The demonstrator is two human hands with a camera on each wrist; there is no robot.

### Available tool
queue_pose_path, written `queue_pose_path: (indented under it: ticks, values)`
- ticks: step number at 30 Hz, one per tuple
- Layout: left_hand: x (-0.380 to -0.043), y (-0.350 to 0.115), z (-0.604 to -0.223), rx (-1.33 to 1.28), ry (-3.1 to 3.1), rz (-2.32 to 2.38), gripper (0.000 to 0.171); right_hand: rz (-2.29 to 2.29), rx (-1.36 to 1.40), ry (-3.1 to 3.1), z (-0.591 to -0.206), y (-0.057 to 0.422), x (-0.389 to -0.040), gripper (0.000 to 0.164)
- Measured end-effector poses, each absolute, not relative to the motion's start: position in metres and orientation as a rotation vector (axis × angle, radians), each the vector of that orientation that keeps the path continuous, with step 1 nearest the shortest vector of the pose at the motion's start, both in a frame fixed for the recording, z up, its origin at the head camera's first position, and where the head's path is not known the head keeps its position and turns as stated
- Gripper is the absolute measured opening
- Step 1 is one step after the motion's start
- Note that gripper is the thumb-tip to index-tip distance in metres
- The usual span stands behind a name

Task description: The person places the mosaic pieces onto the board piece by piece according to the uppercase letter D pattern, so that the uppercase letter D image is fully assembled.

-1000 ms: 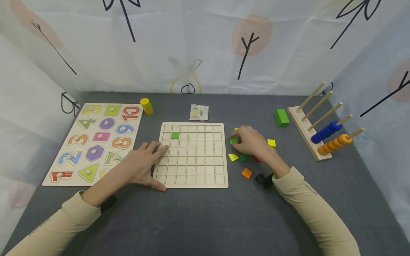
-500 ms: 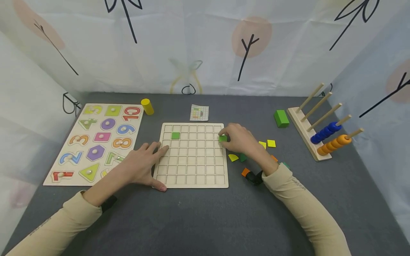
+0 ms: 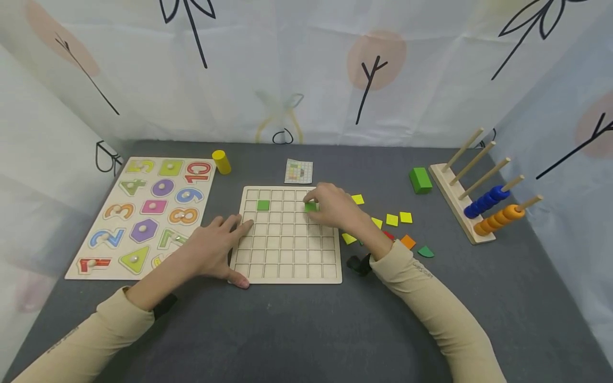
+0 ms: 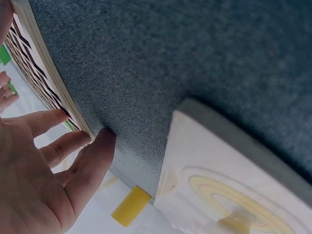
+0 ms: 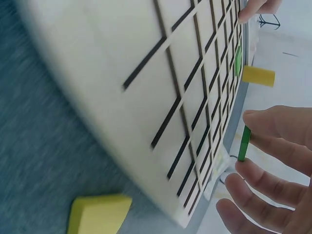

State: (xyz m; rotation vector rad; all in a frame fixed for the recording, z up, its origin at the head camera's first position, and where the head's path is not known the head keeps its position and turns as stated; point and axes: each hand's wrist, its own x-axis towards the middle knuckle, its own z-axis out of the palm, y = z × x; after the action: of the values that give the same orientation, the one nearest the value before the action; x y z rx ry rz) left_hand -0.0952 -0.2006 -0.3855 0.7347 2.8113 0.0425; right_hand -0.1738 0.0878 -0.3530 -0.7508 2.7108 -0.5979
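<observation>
My right hand (image 3: 331,205) pinches a small green square tile (image 5: 244,144) between thumb and fingertips, over the upper right part of the wooden grid board (image 3: 282,255). Another green square tile (image 3: 263,205) sits in a cell near the board's upper left. At the board's left edge rests my left hand (image 3: 210,249), fingers spread, thumb at the lower left corner. In the left wrist view its fingers (image 4: 97,161) touch the board's side. A small printed pattern card (image 3: 299,172) lies just behind the board.
Right of the board lie several loose yellow tiles (image 3: 405,217), an orange tile (image 3: 408,241) and a green quarter-round tile (image 3: 425,252). A green block (image 3: 420,180) and a bead stacker (image 3: 460,202) stand farther right. On the left are a number puzzle (image 3: 139,218) and a yellow cylinder (image 3: 222,161).
My right hand has carried the green tile leftward from among the loose tiles to above the board, uncovering several tiles. The left hand has stayed at the board's edge.
</observation>
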Motion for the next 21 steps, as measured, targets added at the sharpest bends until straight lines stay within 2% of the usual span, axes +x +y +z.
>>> queue_pose_path:
  ticks: [21]
  values:
    - [-0.095, -0.197, -0.382, 0.726, 2.81, 0.035, 0.132, -0.589, -0.817, 2.674, -0.36, 0.039, -0.181, 0.031]
